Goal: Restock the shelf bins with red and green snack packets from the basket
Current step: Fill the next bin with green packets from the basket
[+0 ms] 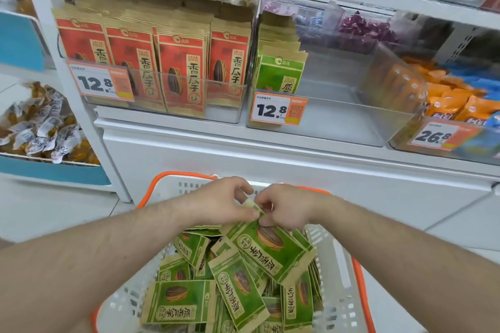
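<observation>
Head view, one frame.

Basket [338, 278], white with orange rim, sits at lower centre of frame on the floor before the shelf unit. It holds a loose heap of green packets [238, 289], lying flat and overlapping at mixed angles, most print side up.

Left hand [224, 201] and right hand [284, 207] meet over the far end of the basket, centre of frame. Both are curled, fingers pinched together on the top edge of one green packet [270, 246] that lies tilted on the heap. Left thumb and forefinger close on the packet's pale corner; right fingertips close on the same edge just beside them. How much of the packet is off the heap: cannot tell.

Shelf [297, 143], white, runs across the middle of frame. Left bin [189, 116], clear plastic, is packed with upright red packets [181, 67] in four rows. A price tag [100, 81] reading 12.8 is on its front.

Middle bin [338, 127], clear, just right of the red one: a single row of upright green packets [278, 73] against its left wall, rest of the bin bare. Tag [278, 111] reads 12.8.

Right bin [460, 143]: orange packets [454, 100], tag 26.8.

Far left of frame: separate blue-fronted bin [54, 170] of wrapped sweets.
</observation>
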`<state>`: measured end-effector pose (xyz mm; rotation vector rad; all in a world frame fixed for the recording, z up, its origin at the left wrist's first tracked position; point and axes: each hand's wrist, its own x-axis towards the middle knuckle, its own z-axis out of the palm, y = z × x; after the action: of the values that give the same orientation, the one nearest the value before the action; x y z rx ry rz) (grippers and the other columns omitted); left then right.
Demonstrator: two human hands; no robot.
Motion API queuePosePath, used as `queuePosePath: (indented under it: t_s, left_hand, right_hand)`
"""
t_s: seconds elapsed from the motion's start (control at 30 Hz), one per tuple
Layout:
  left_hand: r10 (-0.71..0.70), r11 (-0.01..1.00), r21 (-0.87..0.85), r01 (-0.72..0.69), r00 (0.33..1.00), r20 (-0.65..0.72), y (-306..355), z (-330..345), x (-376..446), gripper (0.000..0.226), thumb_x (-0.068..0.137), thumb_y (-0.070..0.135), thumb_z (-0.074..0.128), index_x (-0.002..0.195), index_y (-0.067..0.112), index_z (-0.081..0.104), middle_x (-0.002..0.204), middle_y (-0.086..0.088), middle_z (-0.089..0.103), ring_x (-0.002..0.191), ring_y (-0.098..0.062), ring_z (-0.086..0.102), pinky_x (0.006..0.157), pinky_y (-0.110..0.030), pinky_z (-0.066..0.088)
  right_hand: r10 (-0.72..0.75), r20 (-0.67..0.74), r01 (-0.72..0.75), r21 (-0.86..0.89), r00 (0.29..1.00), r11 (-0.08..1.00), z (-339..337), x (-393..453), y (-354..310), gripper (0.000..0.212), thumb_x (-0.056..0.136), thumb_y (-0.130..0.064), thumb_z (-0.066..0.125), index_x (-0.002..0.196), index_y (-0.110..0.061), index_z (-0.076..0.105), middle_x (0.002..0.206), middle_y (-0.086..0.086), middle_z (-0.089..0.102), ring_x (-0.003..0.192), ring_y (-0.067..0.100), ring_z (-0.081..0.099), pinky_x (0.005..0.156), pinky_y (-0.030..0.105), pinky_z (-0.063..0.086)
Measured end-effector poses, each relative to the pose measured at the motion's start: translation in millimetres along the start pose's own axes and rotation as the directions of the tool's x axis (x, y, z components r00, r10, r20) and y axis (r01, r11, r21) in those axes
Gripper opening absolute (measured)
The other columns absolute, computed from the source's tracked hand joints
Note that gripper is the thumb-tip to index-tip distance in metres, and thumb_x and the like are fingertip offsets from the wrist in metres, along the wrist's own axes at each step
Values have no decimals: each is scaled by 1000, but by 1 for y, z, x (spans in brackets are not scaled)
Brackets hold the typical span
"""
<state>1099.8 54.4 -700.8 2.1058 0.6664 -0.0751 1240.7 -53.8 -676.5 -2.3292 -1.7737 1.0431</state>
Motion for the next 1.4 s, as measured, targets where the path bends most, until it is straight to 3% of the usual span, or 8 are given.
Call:
queuePosePath:
  t_s: [0.37,0.67,0.87,1.0,1.1,1.23,1.3,1.4]
  left_hand:
    - [-109,791,-610,47,992,-65,28,-4,24,18,78,-6,75,82,5,61,71,-12,69,64,-25,66,68,-42,56]
    - [-314,202,-967,-155,925,-214,56,19,41,24,88,-5,62,80,11,47,77,-14,72,70,-27,70,70,-42,57]
    - [-187,-67,-972,-224,960,-208,99,33,50,46,91,2,58,135,-3,48,113,-23,69,86,-28,72,64,-32,59]
    - [-128,-44,-972,-231,966,-224,127,28,54,36,92,4,59,127,-2,54,110,-20,70,84,-25,72,70,-35,60]
    - [-180,315,-906,-284,919,-351,137,14,52,14,91,14,66,99,9,55,99,-15,70,80,-21,67,70,-34,55]
    - [100,879,-187,-440,552,-828,137,-23,61,22,83,32,75,88,21,56,90,5,56,84,-14,53,74,-29,45]
    - [408,897,302,-324,340,-847,137,-45,72,25,80,41,67,88,19,57,91,9,51,88,-14,48,77,-33,40]
    - [586,809,565,-161,281,-760,143,-75,88,38,76,51,55,96,20,61,101,4,55,98,-21,48,84,-36,34]
  right_hand:
    - [110,-430,81,402,896,912,-43,1,12,22,81,-18,78,79,-25,57,72,-8,58,67,11,54,71,31,49]
    - [449,-884,172,466,127,868,-52,-34,26,42,80,-25,79,112,-16,53,110,-5,45,109,19,48,96,27,36]
    - [723,-367,353,918,585,180,-66,-48,9,32,86,-32,75,103,-11,60,95,1,66,71,7,62,62,21,47]
    - [615,-439,427,886,655,178,-77,-61,10,17,99,-20,60,83,-17,61,63,-6,60,34,1,43,42,18,34]
    - [592,-468,407,880,656,244,-99,-68,22,15,101,-21,56,89,-16,64,68,-3,62,34,3,38,48,24,27]
    - [549,-458,408,886,699,220,-153,-69,42,12,100,-16,57,88,-13,56,49,-2,50,32,7,23,39,23,17]
    - [534,-422,388,903,732,182,-180,-61,51,10,99,-14,57,90,-15,54,54,2,49,32,7,19,35,19,16]
    - [567,-376,347,924,733,163,-214,-37,66,22,100,-13,53,79,-18,49,65,1,50,29,5,19,33,15,15]
